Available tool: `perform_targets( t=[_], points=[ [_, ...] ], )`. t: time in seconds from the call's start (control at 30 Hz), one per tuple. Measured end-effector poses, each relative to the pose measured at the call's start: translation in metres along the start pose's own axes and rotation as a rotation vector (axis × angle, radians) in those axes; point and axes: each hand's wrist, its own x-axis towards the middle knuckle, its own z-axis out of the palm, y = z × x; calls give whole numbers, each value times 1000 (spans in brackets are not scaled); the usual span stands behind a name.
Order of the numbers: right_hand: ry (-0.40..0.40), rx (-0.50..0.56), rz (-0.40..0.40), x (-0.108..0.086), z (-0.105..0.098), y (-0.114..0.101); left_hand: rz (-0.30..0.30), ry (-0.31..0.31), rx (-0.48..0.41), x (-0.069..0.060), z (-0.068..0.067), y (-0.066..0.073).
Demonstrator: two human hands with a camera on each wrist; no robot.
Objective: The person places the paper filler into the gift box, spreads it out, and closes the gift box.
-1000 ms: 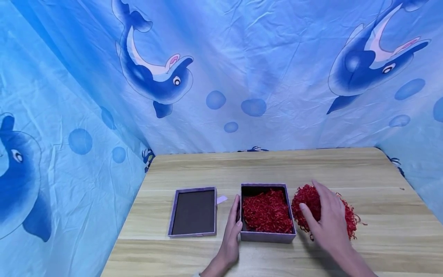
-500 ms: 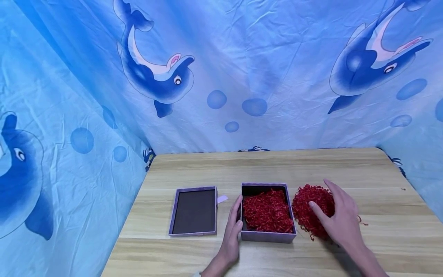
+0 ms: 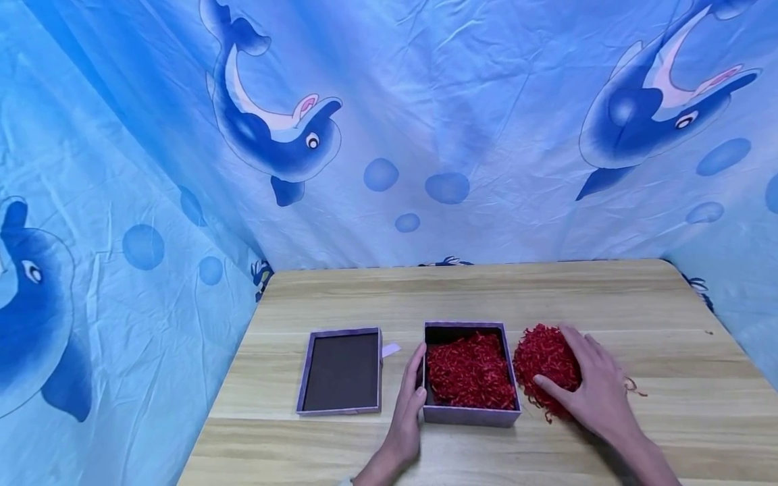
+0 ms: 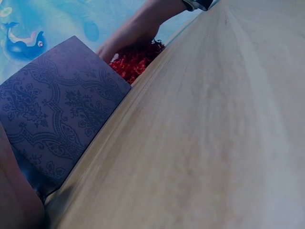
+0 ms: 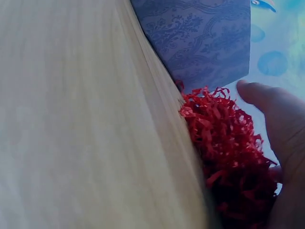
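Observation:
A purple box (image 3: 471,416) stands on the table, with red shredded paper (image 3: 468,371) inside it. My left hand (image 3: 401,418) lies along the box's left side, its fingers fairly straight against the wall. To the right of the box is a loose pile of red shredded paper (image 3: 547,364). Over the right part of that pile is my right hand (image 3: 598,391), thumb and fingers spread around it. In the right wrist view the pile (image 5: 224,138) sits between the patterned box wall (image 5: 200,43) and my right hand (image 5: 286,129).
On the left a shallow, dark-lined purple lid (image 3: 343,371) lies with its inside up, a pale ribbon tab (image 3: 391,349) at its right edge. A few red strands (image 3: 635,387) lie right of my right hand. A blue dolphin-print cloth (image 3: 425,135) hangs behind the wooden table (image 3: 462,290).
My right hand moved right over the pile, then its fingers lowered and came back slightly left around it. My left hand and the box have stayed in place.

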Motion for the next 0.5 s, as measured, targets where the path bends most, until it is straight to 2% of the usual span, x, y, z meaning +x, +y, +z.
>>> perform_targets(
  t=[0.13, 0.23, 0.5],
  points=[
    [-46, -15, 4, -3, 6, 7, 3, -2, 0, 0, 1, 0],
    [-53, -25, -6, -4, 9, 11, 6, -4, 1, 0, 0, -1],
    [45, 61, -99, -4, 15, 20, 8, -4, 11, 0, 0, -2]
  ],
)
